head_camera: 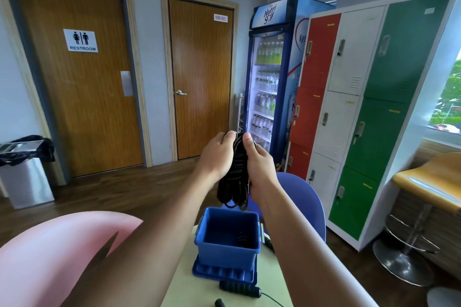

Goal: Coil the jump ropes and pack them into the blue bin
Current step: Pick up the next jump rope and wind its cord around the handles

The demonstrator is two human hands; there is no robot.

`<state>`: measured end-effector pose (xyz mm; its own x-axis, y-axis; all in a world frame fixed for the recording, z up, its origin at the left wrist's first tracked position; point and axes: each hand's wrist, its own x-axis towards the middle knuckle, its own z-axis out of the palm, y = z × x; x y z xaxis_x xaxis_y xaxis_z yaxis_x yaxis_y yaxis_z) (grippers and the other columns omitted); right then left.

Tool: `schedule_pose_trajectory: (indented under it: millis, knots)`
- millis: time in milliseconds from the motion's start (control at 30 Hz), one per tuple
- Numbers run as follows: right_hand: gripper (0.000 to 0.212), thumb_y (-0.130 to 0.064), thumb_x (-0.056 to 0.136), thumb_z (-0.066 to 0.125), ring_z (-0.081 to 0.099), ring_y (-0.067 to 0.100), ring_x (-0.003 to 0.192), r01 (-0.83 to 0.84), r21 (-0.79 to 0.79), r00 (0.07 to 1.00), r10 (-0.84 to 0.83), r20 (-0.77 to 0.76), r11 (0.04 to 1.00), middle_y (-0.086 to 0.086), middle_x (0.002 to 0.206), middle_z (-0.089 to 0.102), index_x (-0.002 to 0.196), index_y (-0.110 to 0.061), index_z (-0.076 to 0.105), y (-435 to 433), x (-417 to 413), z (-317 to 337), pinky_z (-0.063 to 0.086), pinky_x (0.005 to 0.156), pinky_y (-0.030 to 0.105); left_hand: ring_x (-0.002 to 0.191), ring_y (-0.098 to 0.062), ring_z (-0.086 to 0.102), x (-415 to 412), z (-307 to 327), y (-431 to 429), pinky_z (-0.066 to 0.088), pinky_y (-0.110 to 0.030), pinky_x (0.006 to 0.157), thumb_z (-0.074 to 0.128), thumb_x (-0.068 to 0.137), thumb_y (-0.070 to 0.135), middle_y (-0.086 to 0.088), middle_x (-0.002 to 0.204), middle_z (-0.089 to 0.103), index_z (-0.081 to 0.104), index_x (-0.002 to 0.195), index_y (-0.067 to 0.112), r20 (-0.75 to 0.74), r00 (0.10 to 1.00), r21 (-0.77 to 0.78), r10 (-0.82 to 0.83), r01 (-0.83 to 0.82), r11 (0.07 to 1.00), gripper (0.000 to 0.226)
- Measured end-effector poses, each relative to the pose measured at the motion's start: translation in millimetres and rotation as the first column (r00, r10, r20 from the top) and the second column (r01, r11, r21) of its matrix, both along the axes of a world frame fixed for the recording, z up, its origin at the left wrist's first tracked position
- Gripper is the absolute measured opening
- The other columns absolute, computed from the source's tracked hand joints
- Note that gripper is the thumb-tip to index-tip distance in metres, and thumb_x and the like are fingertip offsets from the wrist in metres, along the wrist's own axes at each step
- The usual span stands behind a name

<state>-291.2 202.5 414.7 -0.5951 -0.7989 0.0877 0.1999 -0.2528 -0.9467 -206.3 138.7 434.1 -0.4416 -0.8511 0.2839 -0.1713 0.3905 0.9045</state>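
Black rope point(235, 172), coiled into a bundle, hangs just above the blue bin point(227, 257). The left hand point(217, 154) and right hand point(259, 164) both grip it, fingers and thumbs curled round the coil. Another coil point(243, 238) lies inside the bin. A handle point(237, 288) rests on the table point(189, 291).

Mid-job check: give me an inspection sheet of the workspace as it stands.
Surface: pale table, bearing the bin.
Job's things: blue bin open, standing on a blue lid, dark coil inside; coiled rope held above it; loose rope handles on the table.
Clutter: nothing seen.
Hands: left hand and right hand both grip the coiled rope.
Cables: nothing seen.
Surroundings: pink chair, blue chair, lockers, drinks fridge.
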Motion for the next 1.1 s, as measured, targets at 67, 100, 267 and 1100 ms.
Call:
schedule_pose_trajectory:
  millis: [67,100,267,1100]
  knots:
    - [0.041,-0.046,0.094,0.064,0.076,0.031,0.089,-0.029,0.001,0.998,0.029,-0.063,1.0,0.017,0.101,0.076,0.106,-0.007,0.071,6,-5,6,0.063,0.075,0.042,0.108,-0.022,0.063,8,9,-5,0.046,-0.047,0.103,0.035,0.103,0.055,-0.003,0.114,0.069,0.067,0.116,0.016,0.087,0.995,-0.02,-0.045,0.047,0.999,0.052]
    - [0.04,-0.043,0.095,0.064,0.076,0.03,0.086,-0.052,0.01,0.993,0.052,-0.106,0.999,0.017,0.101,0.076,0.108,-0.005,0.07,8,-7,9,0.062,0.068,0.037,0.111,-0.021,0.062,11,12,-8,0.045,-0.046,0.104,0.035,0.102,0.059,-0.001,0.118,0.069,0.066,0.12,0.017,0.12,0.991,-0.038,-0.066,0.071,0.997,0.055]
    - [0.046,-0.05,0.096,0.06,0.075,0.027,0.091,-0.116,0.138,0.929,0.157,-0.335,0.984,0.016,0.105,0.076,0.108,-0.007,0.07,14,-14,17,0.06,0.068,0.028,0.078,-0.023,0.064,21,17,-17,0.053,-0.047,0.086,0.038,0.102,0.061,-0.011,0.082,0.065,0.064,0.097,-0.004,0.185,0.977,-0.183,-0.106,0.14,0.973,0.071]
    - [0.066,-0.072,0.091,0.046,0.07,0.034,0.057,0.185,0.303,0.976,-0.21,0.051,0.935,0.014,0.081,0.075,0.09,-0.01,0.067,39,-29,-34,0.047,0.046,0.029,0.071,-0.024,0.056,6,-28,7,0.042,-0.032,0.067,0.035,0.105,0.054,-0.01,0.071,0.055,0.053,0.075,0.005,-0.017,0.989,0.151,0.144,-0.14,0.979,0.06]
